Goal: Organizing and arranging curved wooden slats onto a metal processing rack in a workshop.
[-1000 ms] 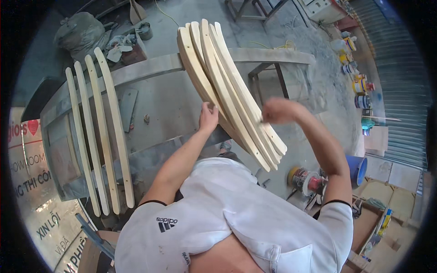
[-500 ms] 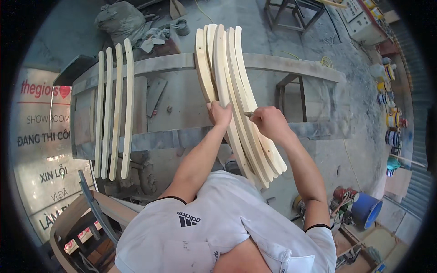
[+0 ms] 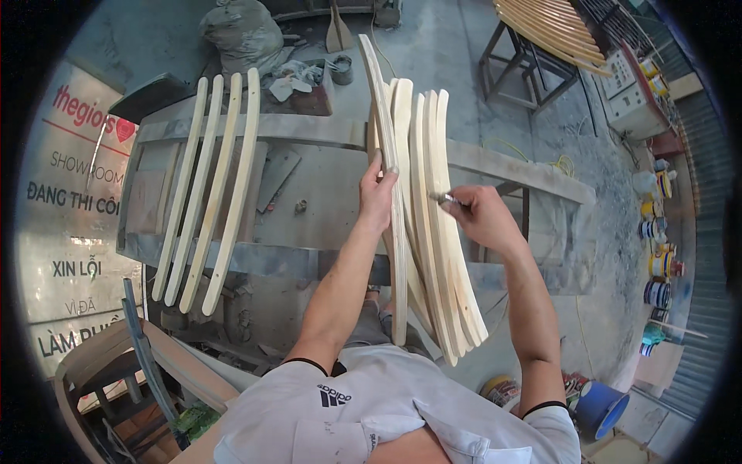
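Note:
My left hand (image 3: 376, 199) is closed around a long curved pale wooden slat (image 3: 399, 271), which is raised and turned on its narrow edge. Close beside it, a bundle of similar slats (image 3: 442, 255) lies across the work frame. My right hand (image 3: 488, 218) pinches a small metal-looking tool (image 3: 446, 199), whose exact kind cannot be made out. The tool's tip is over or against the bundle's right side. Further left, several separate slats (image 3: 222, 197) lie side by side across the same frame.
A grey dusty frame (image 3: 309, 257) carries the slats. Behind it are a bulky sack (image 3: 243, 35) and a bucket (image 3: 341, 71). A rack of brown slats (image 3: 553, 31) stands at the far right. Nearer are a blue bucket (image 3: 603, 410) and a wooden chair frame (image 3: 85, 371).
My left hand has lifted one slat from the bundle and tilted it onto its edge. My right hand still holds the small tool near the bundle. The whole view has shifted.

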The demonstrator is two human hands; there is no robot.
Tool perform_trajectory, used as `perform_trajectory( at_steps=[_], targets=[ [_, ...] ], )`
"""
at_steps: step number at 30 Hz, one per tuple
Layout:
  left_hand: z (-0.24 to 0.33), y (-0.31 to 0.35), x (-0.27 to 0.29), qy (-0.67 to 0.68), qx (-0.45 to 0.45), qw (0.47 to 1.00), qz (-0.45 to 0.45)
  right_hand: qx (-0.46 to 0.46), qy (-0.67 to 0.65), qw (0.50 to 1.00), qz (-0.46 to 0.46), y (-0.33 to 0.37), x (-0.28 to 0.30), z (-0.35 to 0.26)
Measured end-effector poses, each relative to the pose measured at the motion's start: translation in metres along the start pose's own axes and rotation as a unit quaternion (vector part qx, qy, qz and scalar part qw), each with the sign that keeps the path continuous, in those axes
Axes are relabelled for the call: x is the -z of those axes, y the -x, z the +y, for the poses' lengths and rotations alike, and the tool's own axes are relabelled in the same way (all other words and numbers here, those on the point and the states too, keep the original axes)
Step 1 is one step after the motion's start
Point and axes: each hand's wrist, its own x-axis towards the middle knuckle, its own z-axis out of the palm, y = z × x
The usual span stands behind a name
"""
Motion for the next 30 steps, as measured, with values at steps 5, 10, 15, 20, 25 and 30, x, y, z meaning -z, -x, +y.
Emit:
perform_trajectory(
  at_steps=[5, 10, 15, 20, 25, 30],
  targets=[
    [0.065, -0.020, 0.042, -0.191, -0.045, 0.981, 0.006, 0.056, 0.018, 0.993, -0.098, 0.009, -0.010, -0.018],
    [0.053, -0.037, 0.169, -0.574, -0.178, 0.776, 0.194, -0.038, -0.083, 0.994, -0.058, 0.028, -0.037, -0.009],
    [0.061, -0.020, 0.259, -0.635, -0.148, 0.733, 0.194, -0.098, -0.123, 0.985, -0.064, 0.048, -0.058, 0.002],
    [0.056, -0.025, 0.294, -0.661, -0.107, 0.716, 0.197, -0.142, -0.157, 0.974, -0.085, 0.061, -0.072, 0.013],
    [0.047, -0.038, 0.319, -0.656, -0.100, 0.724, 0.189, -0.160, -0.157, 0.969, -0.104, 0.065, -0.074, 0.003],
    [0.059, -0.046, 0.332, -0.658, -0.067, 0.727, 0.186, -0.173, -0.168, 0.967, -0.079, 0.072, -0.082, 0.006]
  ],
)
